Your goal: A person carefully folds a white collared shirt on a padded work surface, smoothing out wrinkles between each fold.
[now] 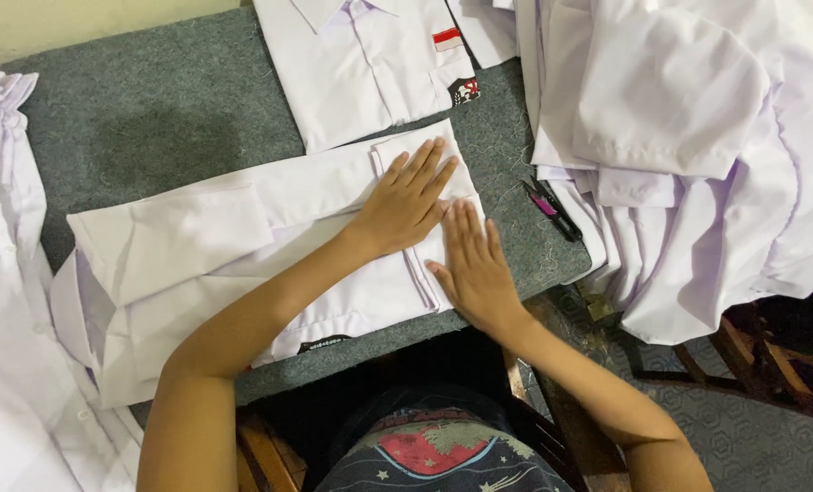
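Both hands press a half-folded white shirt [242, 264] flat on the grey felt-covered bench [151, 118].

Head view: left hand [406, 200] and right hand [475, 269] lie open-palmed, gripping nothing, on the folded end, apparently smoothing the crease; the next fold looks to need that edge pinned. A sleeve is tucked across; a small cutter [550, 208] lies just beside it.

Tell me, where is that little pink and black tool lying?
In the head view, the pink and black tool lies on the grey mat, right of the right hand, beside the white shirt pile.
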